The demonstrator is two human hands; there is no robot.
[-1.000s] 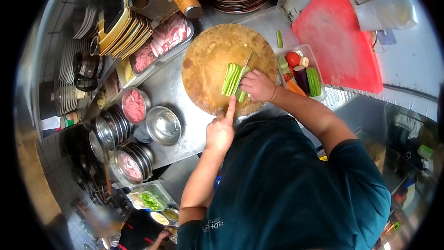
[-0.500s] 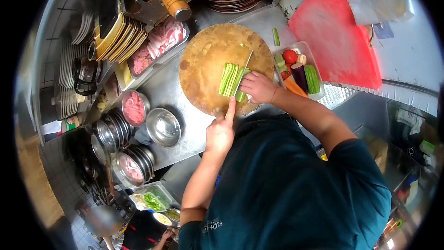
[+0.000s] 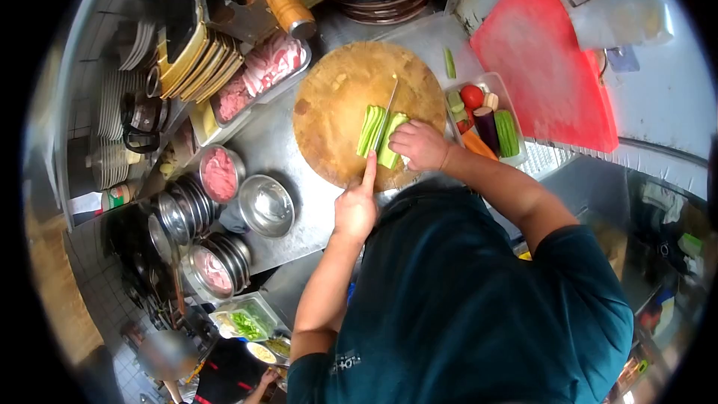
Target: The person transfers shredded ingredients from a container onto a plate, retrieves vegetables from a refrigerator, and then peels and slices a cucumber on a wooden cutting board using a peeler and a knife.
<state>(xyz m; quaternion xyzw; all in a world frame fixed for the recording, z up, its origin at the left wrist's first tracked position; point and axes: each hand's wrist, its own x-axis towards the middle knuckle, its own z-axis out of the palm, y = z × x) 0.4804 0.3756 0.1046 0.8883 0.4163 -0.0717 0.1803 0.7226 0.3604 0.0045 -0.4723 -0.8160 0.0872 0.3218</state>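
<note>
My left hand (image 3: 355,209) is closed round a knife, its index finger stretched along the blade (image 3: 386,117). The handle is hidden in the fist. The blade stands between a bundle of thin green vegetable strips (image 3: 370,132) on its left and a wider green piece (image 3: 393,142) on its right. My right hand (image 3: 421,146) rests with bent fingers on that wider piece, pressing it to the round wooden chopping board (image 3: 329,105).
A tray with a tomato (image 3: 472,96), an eggplant (image 3: 486,131) and other vegetables is right of the board. An empty metal bowl (image 3: 266,206) and a bowl of meat (image 3: 219,174) stand left. A red board (image 3: 535,60) lies upper right. A co-worker (image 3: 224,370) is at lower left.
The blade has tilted and shifted left at its tip, with the left hand moving slightly left. The wider green piece now shows more clearly beside the right hand's fingers.
</note>
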